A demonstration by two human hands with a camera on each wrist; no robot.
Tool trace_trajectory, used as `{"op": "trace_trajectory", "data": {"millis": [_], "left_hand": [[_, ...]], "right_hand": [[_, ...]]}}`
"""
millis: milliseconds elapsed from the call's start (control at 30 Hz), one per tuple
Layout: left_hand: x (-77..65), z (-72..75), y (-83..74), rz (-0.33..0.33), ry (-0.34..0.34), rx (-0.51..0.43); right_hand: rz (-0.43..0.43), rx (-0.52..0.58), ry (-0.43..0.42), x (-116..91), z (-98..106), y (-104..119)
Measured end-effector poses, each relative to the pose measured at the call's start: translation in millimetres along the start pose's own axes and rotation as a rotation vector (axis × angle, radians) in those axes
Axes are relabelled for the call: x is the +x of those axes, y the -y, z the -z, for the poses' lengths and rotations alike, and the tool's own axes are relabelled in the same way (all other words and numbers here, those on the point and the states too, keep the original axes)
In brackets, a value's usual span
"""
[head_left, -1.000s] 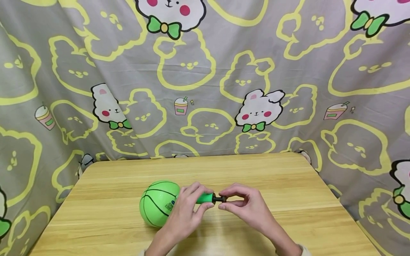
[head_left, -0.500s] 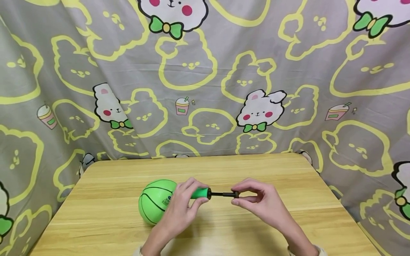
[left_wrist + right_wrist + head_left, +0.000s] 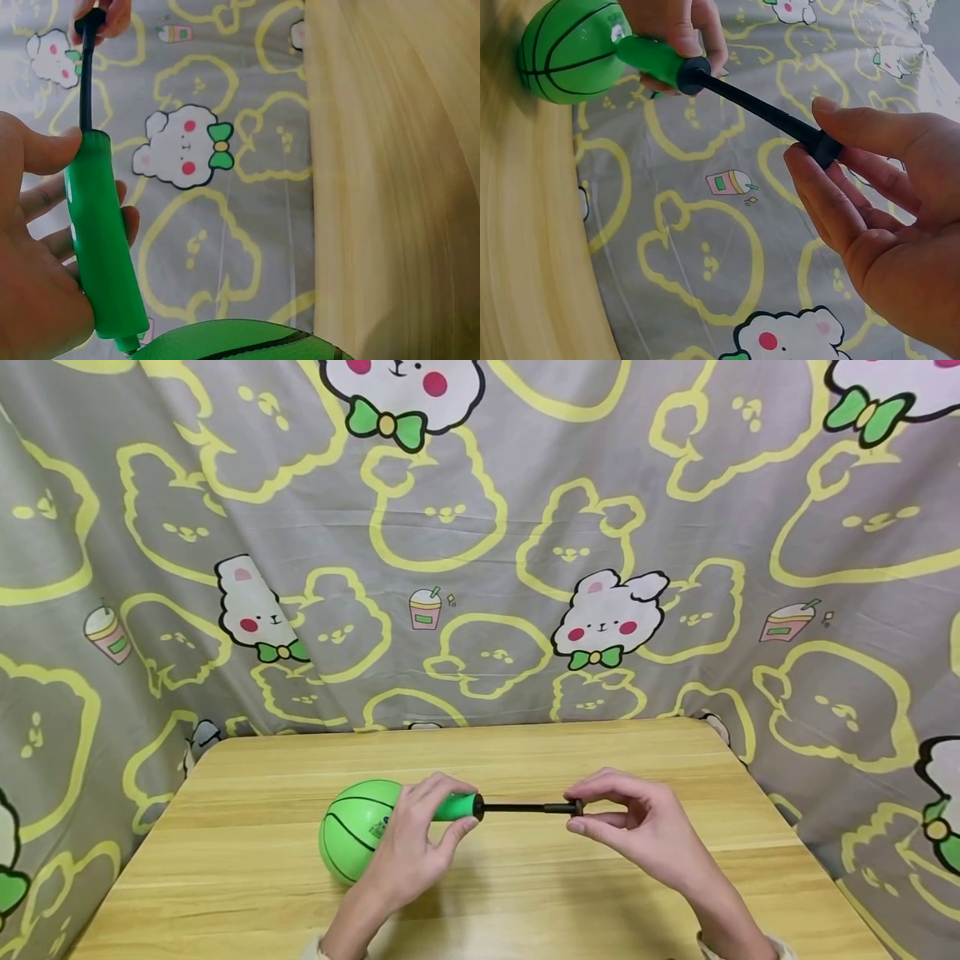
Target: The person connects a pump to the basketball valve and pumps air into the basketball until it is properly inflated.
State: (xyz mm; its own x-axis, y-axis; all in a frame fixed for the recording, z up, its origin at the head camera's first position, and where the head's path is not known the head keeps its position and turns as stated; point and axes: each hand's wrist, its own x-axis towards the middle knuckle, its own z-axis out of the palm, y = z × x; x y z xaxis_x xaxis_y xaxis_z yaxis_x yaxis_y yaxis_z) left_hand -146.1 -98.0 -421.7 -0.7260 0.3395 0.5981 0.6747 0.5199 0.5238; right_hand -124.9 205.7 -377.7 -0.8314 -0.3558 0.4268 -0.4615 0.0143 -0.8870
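My left hand (image 3: 415, 843) grips the green barrel of a small hand pump (image 3: 109, 247), its fingers curled round it. The pump's black rod (image 3: 517, 807) is drawn well out to the right. At the rod's end, my right hand (image 3: 648, 827) pinches the black handle (image 3: 821, 148) between thumb and fingers. A green ball with black basketball lines (image 3: 356, 827) sits on the table at the left, partly behind my left hand. In the right wrist view the barrel's far end meets the ball; the left hand partly covers the barrel.
The wooden table (image 3: 555, 760) lies under both hands. A grey curtain (image 3: 480, 543) with yellow outlines and white rabbit prints hangs behind it and along both sides.
My right hand has moved right with the handle, so the black rod has slid far out of the barrel. The left hand and the ball have shifted slightly left.
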Motion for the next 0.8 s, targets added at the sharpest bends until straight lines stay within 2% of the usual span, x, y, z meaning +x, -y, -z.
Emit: {"op": "trace_trajectory", "data": {"millis": [167,300,500,800], "left_hand": [[0.3,1.7,0.5,0.004,0.021,-0.006],[0.2,1.2,1.1,-0.016,0.001,0.002],[-0.8,-0.8,1.2,-0.027,-0.033,0.009],[-1.4,-5.8,-3.1,-0.024,-0.037,0.007]], "right_hand": [[-0.006,-0.004,0.014,-0.2,2.1,0.6],[0.014,0.005,0.006,0.2,0.6,-1.6],[0.028,0.002,-0.027,2.6,-9.3,-6.8],[0.089,0.012,-0.078,5.3,-26.7,-16.2]]}}
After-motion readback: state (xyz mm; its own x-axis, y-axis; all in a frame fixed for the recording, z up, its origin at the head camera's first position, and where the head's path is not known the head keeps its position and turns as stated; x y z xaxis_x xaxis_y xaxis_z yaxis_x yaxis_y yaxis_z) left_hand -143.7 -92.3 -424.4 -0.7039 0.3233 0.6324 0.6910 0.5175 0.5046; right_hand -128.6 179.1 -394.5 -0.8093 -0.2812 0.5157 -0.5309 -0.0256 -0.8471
